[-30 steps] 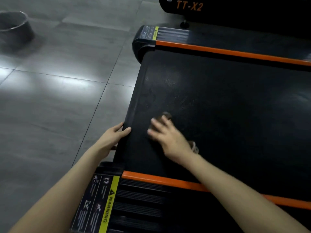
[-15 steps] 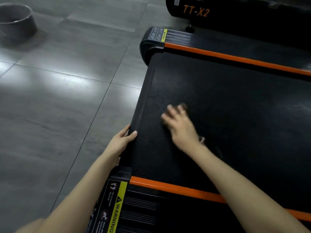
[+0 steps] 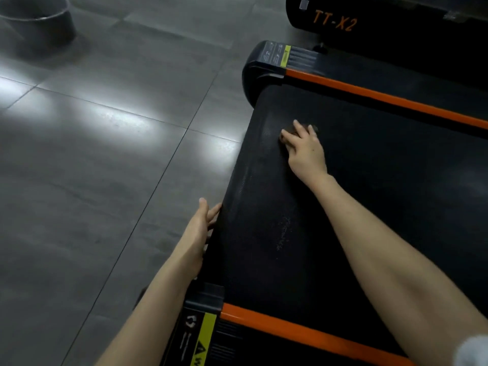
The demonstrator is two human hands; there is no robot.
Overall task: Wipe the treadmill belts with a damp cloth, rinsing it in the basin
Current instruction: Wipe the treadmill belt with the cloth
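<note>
Belt [image 3: 369, 207]: black, fills the right half of yr view. Its end edge is on the left, next to the floor. Faint pale scuffs near the middle, btwn yr two forearms.

Cloth [image 3: 313, 127]: dark, on the belt's far-left part, near the far rail. Almost all of it is under yr palm; only a bit shows past the fingertips, so can't tell its shape or folds.

R hand [image 3: 306, 151]: flat on the cloth, palm down, fingers straight and spread, pressing it to the belt. Not curled round it. Arm reaches in from near right.

L hand [image 3: 202, 223]: at the belt's left end edge, well apart from the R hand. Fingers straight and loose, lying along the edge, thumb on the floor side. Holds nothing. Can't tell how firmly it touches.

Basin [image 3: 39, 19]: grey, round, on the floor at far left, well apart from the belt. Cut off by the frame, contents not visible.

Rails: orange strip along the far side [image 3: 383, 97] and along the near side [image 3: 290, 330] of the belt.

Labels: yellow-and-black warning sticker at the near-left corner [image 3: 203, 339], a matching one on the far-left corner [image 3: 285, 56].

Floor [image 3: 105, 167]: grey tiles w/ bright light patches, left of the belt.

2nd machine [image 3: 335, 21]: black, far right, orange "TT-X2" lettering.
</note>
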